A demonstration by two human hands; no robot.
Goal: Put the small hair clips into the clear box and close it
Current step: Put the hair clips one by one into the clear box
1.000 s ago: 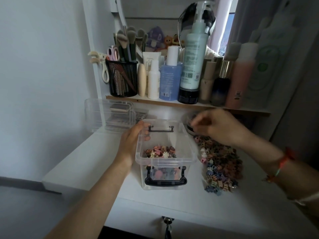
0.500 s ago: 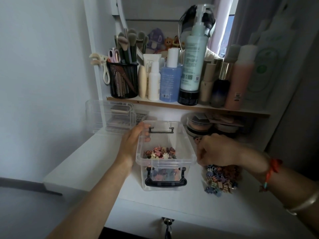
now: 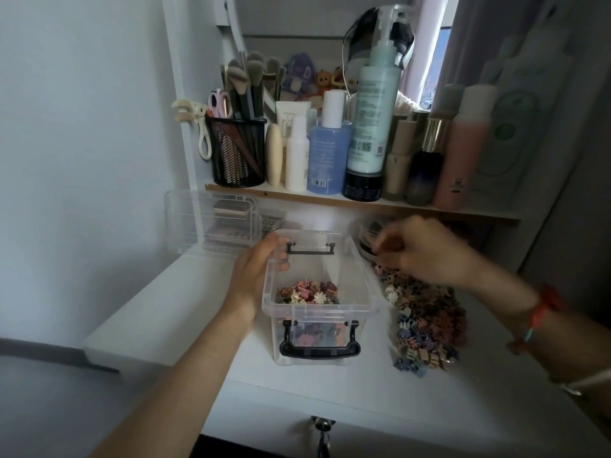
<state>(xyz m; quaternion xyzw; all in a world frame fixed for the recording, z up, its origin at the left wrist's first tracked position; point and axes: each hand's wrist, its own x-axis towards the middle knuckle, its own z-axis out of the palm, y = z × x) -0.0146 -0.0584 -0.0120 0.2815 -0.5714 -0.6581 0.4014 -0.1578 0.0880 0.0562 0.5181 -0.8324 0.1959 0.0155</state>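
– Centre frame: box (image 3: 320, 302) part-filled, left grip (image 3: 261, 276) clamped on its rim. And right grip (image 3: 426, 249)?
– Blurred above loose clips (image 3: 426, 319), right of box; can't tell. Carry low over rim, drop centrally.

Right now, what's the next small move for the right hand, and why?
Probably swing the right hand left over the open clear box and let go there. Its fingers are curled just beyond the box's right rim, above the pile of hair clips; blur hides whether they hold any. The left hand grips the far left rim, steadying the box.
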